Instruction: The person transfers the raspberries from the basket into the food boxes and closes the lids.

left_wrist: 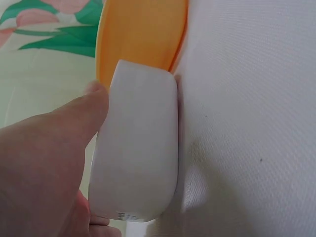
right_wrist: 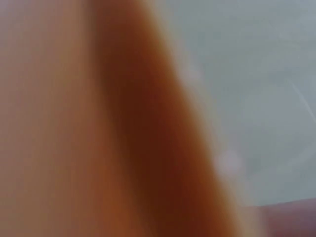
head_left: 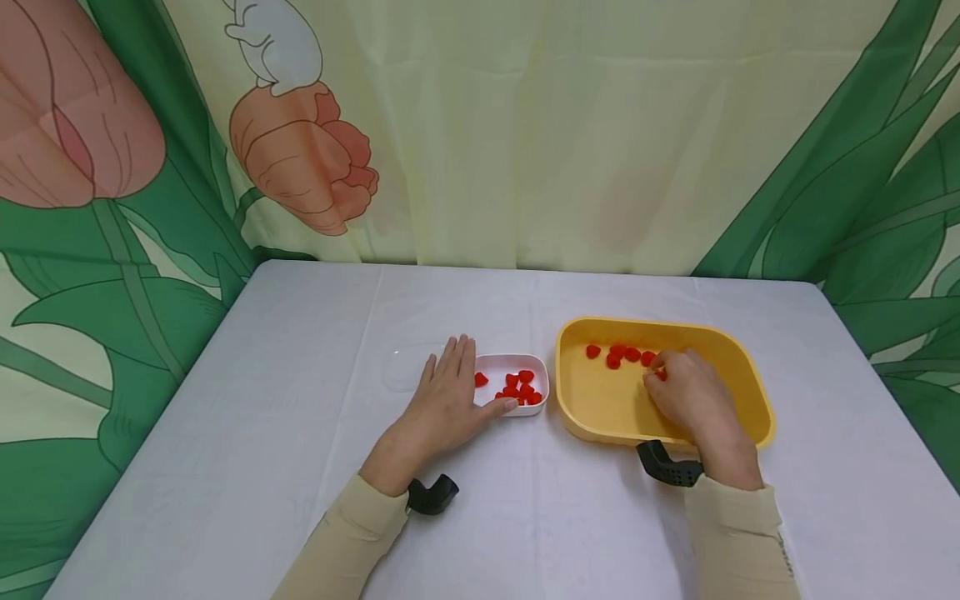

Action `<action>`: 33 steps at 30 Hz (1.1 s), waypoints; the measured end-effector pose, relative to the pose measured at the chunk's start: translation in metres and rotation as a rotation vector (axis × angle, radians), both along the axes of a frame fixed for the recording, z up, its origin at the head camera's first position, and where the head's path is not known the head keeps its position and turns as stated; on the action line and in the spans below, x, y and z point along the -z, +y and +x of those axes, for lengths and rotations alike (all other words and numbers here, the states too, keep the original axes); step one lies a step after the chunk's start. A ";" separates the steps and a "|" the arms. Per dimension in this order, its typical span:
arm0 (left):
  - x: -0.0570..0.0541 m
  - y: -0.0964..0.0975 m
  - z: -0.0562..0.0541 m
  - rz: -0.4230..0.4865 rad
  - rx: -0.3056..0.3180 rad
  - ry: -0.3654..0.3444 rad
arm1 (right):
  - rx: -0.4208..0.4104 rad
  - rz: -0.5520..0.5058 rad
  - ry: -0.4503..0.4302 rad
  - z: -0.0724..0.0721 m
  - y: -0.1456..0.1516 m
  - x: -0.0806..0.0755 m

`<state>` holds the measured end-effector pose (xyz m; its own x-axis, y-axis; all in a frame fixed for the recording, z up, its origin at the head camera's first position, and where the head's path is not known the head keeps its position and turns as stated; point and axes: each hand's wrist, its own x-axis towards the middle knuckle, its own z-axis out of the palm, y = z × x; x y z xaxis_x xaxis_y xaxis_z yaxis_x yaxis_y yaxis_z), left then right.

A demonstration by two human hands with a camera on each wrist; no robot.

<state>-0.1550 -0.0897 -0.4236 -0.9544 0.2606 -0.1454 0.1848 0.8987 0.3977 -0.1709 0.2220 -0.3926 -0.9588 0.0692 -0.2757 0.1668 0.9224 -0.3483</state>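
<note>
White box (head_left: 497, 366) sits left of the yellow tray (head_left: 600, 404) on the bench (head_left: 540, 517), both long axes running left to right. Left hand (head_left: 444, 404), fingers straight, touches the box; right hand (head_left: 693, 396) seems to pinch a red piece (head_left: 662, 375) inside the tray.

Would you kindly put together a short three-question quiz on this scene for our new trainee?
1. Which hand reaches into the yellow tray? a) left b) right c) both
2. True or false: in the head view, the white box stands to the left of the yellow tray.
3. Fill in the blank: the small pieces in both the white box and the yellow tray are coloured ____.

Key: 1. b, the right hand. 2. True. 3. red.
</note>
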 end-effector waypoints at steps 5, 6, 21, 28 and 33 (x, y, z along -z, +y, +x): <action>0.000 0.001 0.000 0.003 -0.004 -0.007 | 0.036 -0.042 0.057 0.000 -0.003 0.001; 0.000 0.002 0.000 0.003 -0.004 -0.006 | 0.039 -0.055 0.068 0.000 -0.004 0.002; 0.001 0.003 0.001 -0.002 -0.006 -0.003 | -0.016 -0.102 0.085 -0.002 -0.012 0.008; 0.001 0.003 0.002 0.003 -0.011 -0.008 | -0.023 -0.089 0.089 0.001 -0.016 0.005; 0.001 0.003 0.002 0.009 -0.018 -0.017 | 0.022 -0.089 0.070 -0.001 -0.017 0.005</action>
